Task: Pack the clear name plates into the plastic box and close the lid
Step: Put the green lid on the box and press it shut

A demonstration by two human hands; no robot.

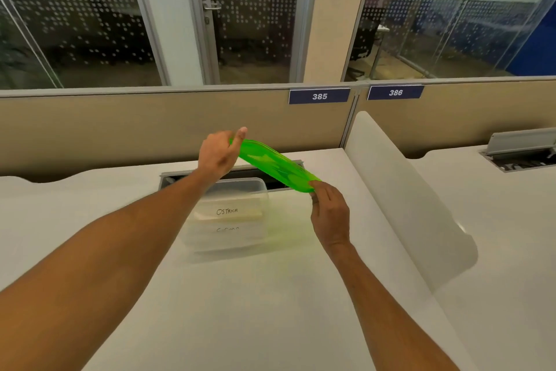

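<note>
A clear plastic box [264,190] stands on the white desk [240,295], in the middle. Inside it lie clear name plates [228,214]; the top one reads "OSTRICH", and a second handwritten label shows below it. A bright green lid [273,166] hangs tilted in the air above the box's far right side. My left hand [218,154] grips the lid's far upper end. The lid's near lower end is pinched by my right hand [329,208]. The lid does not touch the box.
A cable slot [288,182] runs along the desk behind the box. A beige partition [150,127] with signs 385 and 386 backs the desk. A white curved divider [400,190] stands to the right, with another desk beyond it.
</note>
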